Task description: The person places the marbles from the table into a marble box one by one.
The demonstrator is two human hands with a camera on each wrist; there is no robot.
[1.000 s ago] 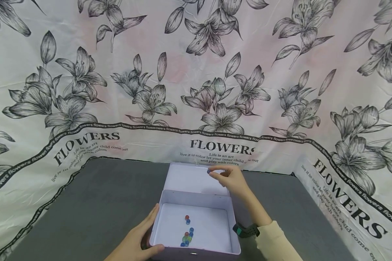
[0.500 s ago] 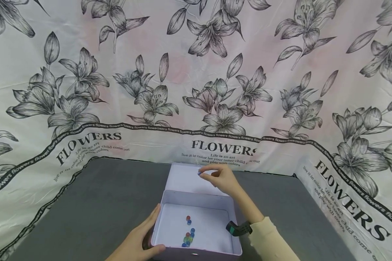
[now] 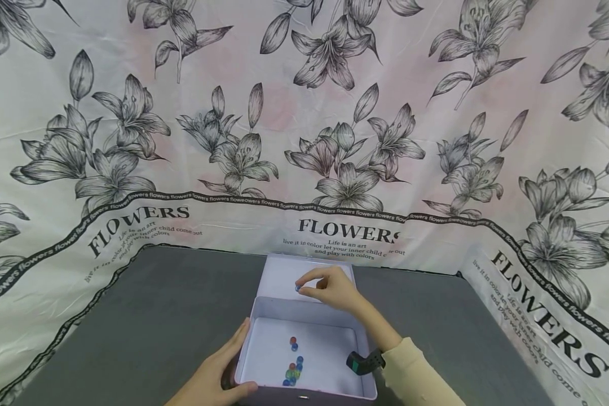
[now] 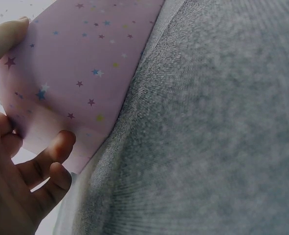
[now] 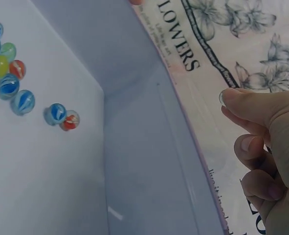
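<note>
A pale lilac metal box (image 3: 309, 310) stands with its lid (image 3: 279, 275) folded back behind it. My left hand (image 3: 210, 375) grips the box's left side, thumb at the front corner; the left wrist view shows the star-printed pink outer wall (image 4: 85, 49). Between the thumb and forefinger of my right hand (image 3: 335, 288) is a small blue marble (image 3: 298, 288), held above the lid near the box's back wall. Inside, a red marble (image 3: 292, 340) and a blue marble (image 5: 57, 113) sit together. Several blue, green, yellow and red marbles (image 5: 8, 85) cluster nearer the front.
A dark grey cloth (image 3: 167, 316) covers the table under the box. Behind and along both sides hangs a white curtain (image 3: 233, 225) printed with flowers and lettering. On the right wrist sits a black band (image 3: 365, 362) below a cream sleeve (image 3: 418, 372).
My right hand has moved left and then down toward the box's back wall with the blue marble. The left hand stays on the box, and the marbles inside lie as before.
</note>
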